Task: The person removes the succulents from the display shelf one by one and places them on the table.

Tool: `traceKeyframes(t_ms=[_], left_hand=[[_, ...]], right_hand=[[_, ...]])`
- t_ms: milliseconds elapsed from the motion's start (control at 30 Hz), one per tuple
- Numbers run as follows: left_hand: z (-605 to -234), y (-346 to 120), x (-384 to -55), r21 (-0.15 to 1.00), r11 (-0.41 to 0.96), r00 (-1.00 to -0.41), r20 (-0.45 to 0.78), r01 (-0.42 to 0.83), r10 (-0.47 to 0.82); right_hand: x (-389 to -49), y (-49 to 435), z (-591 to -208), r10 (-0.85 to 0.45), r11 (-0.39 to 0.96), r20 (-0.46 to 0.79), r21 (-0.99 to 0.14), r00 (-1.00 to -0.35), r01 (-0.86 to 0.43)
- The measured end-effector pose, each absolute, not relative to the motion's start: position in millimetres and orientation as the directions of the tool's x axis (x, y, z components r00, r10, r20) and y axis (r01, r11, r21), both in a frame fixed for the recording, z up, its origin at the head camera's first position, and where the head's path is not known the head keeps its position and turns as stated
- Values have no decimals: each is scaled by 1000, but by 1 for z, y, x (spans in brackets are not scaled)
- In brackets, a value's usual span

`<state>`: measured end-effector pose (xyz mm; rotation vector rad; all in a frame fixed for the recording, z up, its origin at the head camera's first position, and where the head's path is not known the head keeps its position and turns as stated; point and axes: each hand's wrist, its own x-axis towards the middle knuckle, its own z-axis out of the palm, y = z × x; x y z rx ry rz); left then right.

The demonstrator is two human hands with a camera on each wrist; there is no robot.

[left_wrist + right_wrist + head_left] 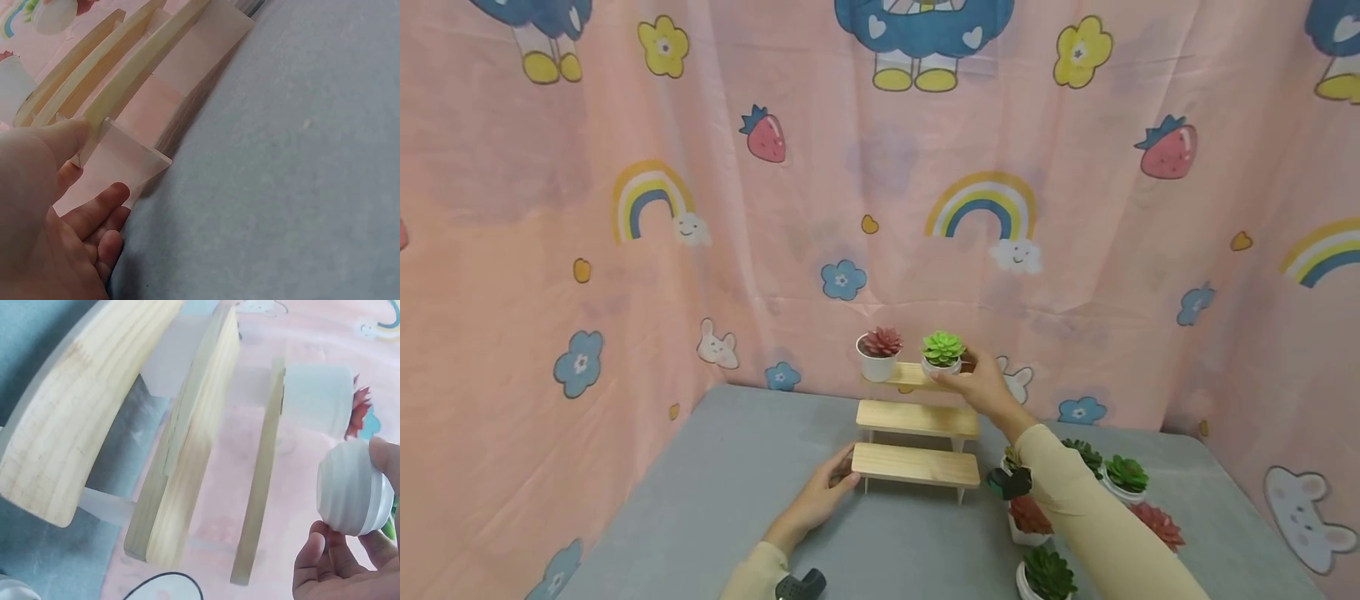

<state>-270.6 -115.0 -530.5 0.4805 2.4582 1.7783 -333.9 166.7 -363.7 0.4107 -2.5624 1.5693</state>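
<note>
A three-tier wooden display stand (pixel 916 464) with translucent supports stands on the table. My left hand (pixel 822 492) holds the left end of its lowest step, thumb against the wood (pixel 128 75) and the other fingers by the support (pixel 119 162). My right hand (pixel 988 385) grips a white ribbed pot (pixel 350 487) with a bright green succulent (pixel 943 347). In the right wrist view that pot hangs a little apart from the top step (pixel 259 487). On the top step's left part sits a white pot (pixel 877 367) with a dark red succulent (pixel 882 341).
Right of the stand, partly behind my right forearm, several potted succulents stand on the grey table (pixel 737 467): green ones (pixel 1126 473), a red one (pixel 1028 515) and a dark green one (pixel 1048 573) nearest me. A pink patterned curtain (pixel 805 208) hangs close behind the stand.
</note>
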Motion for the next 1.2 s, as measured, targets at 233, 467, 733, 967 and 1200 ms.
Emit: traceKeyframes(t_ms=[233,467,733,967,1200], left_hand=[[-534,-116,-270,935,291,-952,116,201,284],[-536,-116,-268,940,292,-956,92,176,280],[-532,-117,-269,930,312,-957,109,193,267],[-535,-118,-269,929,317,-956,102,189,274],[-534,-116,-272,925,314,-952,124,213,280]], right_hand=[[-317,175,-361,-203,450,257,-832,-945,-323],[-301,187,-359,-222,490,248,-808,-943,-328],[-279,200,-355,-244,474,301,-792,-922,-384],[-259,215,-364,-303,473,345,-755,-888,-455],[-241,231,-371,-311,490,334,-746,-890,-451]])
